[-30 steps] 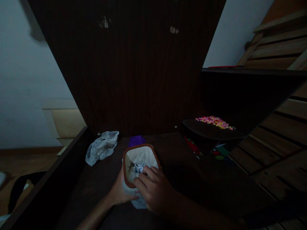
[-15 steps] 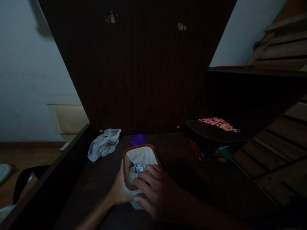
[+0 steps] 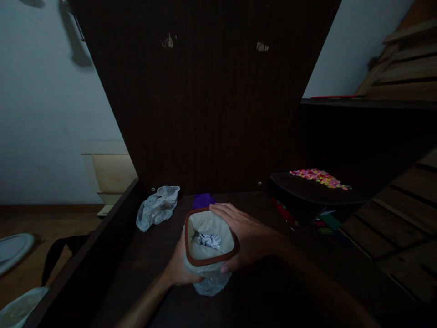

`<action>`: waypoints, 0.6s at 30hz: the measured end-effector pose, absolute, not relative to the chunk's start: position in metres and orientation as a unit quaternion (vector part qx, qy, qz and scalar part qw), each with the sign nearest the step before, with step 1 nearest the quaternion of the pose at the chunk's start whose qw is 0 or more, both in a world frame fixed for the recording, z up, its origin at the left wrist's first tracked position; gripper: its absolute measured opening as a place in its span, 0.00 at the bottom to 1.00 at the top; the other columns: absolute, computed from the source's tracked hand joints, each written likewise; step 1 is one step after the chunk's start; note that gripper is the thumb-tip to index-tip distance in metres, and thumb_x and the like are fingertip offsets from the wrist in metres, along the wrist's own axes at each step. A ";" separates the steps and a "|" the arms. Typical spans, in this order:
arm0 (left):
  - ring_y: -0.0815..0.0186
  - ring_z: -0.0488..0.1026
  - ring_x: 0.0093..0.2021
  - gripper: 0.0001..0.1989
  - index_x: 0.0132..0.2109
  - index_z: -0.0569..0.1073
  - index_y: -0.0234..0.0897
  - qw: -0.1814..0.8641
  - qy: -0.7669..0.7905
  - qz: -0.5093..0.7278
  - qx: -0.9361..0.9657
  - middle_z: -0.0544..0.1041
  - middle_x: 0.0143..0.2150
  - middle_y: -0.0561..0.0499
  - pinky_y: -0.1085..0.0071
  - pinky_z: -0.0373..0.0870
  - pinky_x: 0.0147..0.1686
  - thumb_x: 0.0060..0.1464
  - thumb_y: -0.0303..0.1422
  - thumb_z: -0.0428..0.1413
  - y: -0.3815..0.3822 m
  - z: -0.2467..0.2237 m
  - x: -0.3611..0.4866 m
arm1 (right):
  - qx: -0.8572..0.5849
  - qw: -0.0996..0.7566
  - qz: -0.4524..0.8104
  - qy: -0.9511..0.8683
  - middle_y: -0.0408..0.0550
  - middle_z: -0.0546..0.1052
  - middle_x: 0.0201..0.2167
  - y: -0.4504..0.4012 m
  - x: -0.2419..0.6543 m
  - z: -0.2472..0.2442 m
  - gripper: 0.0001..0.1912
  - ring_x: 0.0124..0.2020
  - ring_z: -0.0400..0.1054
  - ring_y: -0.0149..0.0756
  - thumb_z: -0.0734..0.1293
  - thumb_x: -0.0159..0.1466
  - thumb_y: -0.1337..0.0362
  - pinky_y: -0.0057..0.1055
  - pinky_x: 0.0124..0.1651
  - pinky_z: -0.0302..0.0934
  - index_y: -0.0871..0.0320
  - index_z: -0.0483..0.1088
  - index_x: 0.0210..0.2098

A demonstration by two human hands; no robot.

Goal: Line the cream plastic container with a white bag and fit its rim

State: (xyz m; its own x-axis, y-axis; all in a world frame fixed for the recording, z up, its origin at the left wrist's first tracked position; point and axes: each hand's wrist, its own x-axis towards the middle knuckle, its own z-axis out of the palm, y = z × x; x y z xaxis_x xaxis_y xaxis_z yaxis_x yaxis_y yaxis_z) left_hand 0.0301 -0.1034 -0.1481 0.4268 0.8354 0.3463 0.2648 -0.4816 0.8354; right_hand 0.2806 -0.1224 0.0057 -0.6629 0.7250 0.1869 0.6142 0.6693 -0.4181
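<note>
A small waste bin (image 3: 190,237) with a brown rim stands on the dark wooden surface in front of me. A whitish plastic bag (image 3: 211,283) lines it and hangs down outside below the rim. Crumpled paper with dark marks (image 3: 210,240) lies inside. My left hand (image 3: 180,264) grips the bin's left side, its thumb across the front. My right hand (image 3: 244,234) is wrapped round the right side, fingers over the far right corner of the rim and thumb at the front.
A crumpled clear plastic bag (image 3: 159,207) lies at the back left, and a purple piece (image 3: 202,200) sits behind the bin. Pink and yellow small pieces (image 3: 321,177) cover a low shelf (image 3: 307,193) on the right. A raised side board (image 3: 99,241) edges the left.
My right hand has moved from the bin's opening to its right side and rim. The bin's rim now sits under both hands, and the view has shifted slightly left.
</note>
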 end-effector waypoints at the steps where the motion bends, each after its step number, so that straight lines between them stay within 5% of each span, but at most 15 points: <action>1: 0.33 0.63 0.65 0.67 0.73 0.43 0.35 0.364 0.361 0.396 0.762 0.65 0.67 0.34 0.37 0.64 0.63 0.33 0.52 0.68 -0.103 -0.148 0.030 | -0.369 0.170 0.158 -0.900 0.65 0.54 0.71 -0.121 0.280 0.004 0.63 0.72 0.45 0.54 0.77 0.49 0.43 0.50 0.71 0.47 0.67 0.47 0.72; 9: 0.33 0.63 0.66 0.66 0.72 0.50 0.34 0.399 0.333 0.432 0.737 0.67 0.65 0.34 0.37 0.59 0.65 0.28 0.46 0.72 -0.097 -0.148 0.030 | -0.377 0.160 0.192 -0.892 0.66 0.52 0.72 -0.112 0.277 0.001 0.66 0.73 0.43 0.56 0.78 0.45 0.42 0.52 0.71 0.44 0.65 0.48 0.72; 18: 0.34 0.61 0.67 0.59 0.69 0.59 0.36 0.437 0.335 0.425 0.718 0.70 0.63 0.36 0.39 0.61 0.66 0.29 0.45 0.71 -0.100 -0.131 0.034 | -0.372 0.220 0.197 -0.880 0.59 0.65 0.60 -0.106 0.274 0.004 0.54 0.60 0.58 0.53 0.80 0.38 0.45 0.49 0.64 0.54 0.60 0.62 0.58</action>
